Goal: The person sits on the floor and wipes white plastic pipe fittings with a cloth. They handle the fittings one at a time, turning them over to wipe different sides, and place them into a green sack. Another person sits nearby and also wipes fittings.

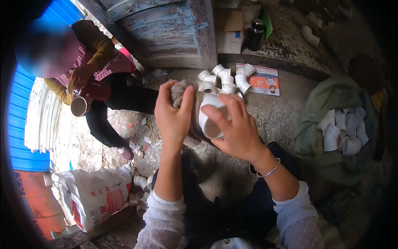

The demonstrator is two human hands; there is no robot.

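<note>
My left hand [174, 116] is closed on a greyish-brown fuzzy rag [180, 91], its thumb pressed against it. Beside it, my right hand [236, 128] grips a white plastic pipe fitting [204, 120], fingertips over its open end. Just beyond both hands, a loose pile of white elbow fittings [227, 83] lies on the ground, next to a printed red-and-white leaflet [264, 83].
A co-worker [94, 58] at left holds a red cylinder and a pale cup. A green sack [315, 157] of fittings stands right, a white printed sack [87, 191] lower left. A weathered door [161, 33] and a ledge [292, 54] with a flask [255, 35] are behind.
</note>
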